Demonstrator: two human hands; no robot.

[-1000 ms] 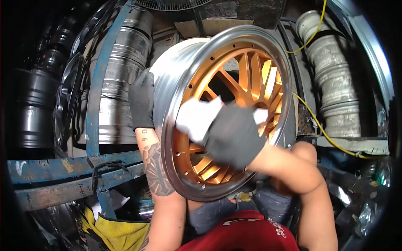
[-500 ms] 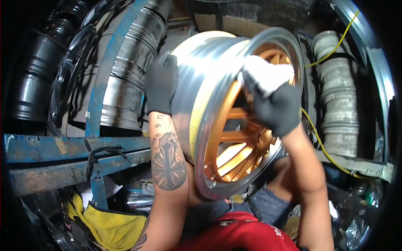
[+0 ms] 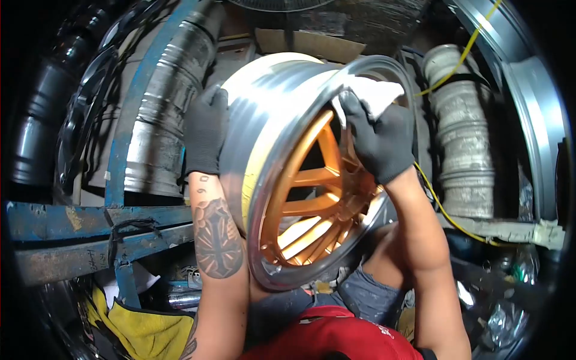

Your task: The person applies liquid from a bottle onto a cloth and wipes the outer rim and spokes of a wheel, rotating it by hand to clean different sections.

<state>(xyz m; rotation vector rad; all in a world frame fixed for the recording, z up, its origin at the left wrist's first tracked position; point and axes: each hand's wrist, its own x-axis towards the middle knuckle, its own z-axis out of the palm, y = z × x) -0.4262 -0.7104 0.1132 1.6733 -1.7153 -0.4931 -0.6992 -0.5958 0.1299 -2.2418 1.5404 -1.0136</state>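
A car wheel rim point(image 3: 273, 207) with a silver barrel and copper-coloured spokes stands tilted in front of my body, its spoked face turned to the right. My left hand point(image 3: 206, 133), in a black glove, grips the rim's back edge on the left; its fingertips are partly hidden. Bunched in my black-gloved right hand point(image 3: 384, 139) is a white cloth point(image 3: 379, 95). That hand presses the cloth against the upper front lip of the rim, and its fingers are closed round it.
Stacked silver rims point(image 3: 159, 132) stand behind a blue metal frame point(image 3: 123, 162) on the left. More stacked rims point(image 3: 465, 144) are on the right, by a yellow cable point(image 3: 441, 201). A yellow cloth point(image 3: 147, 330) hangs at lower left; cardboard point(image 3: 312, 45) lies behind.
The view has shifted, so the rim and both hands appear further left. My right hand has turned, with the cloth now nearer the rim's upper lip. The left hand keeps its hold.
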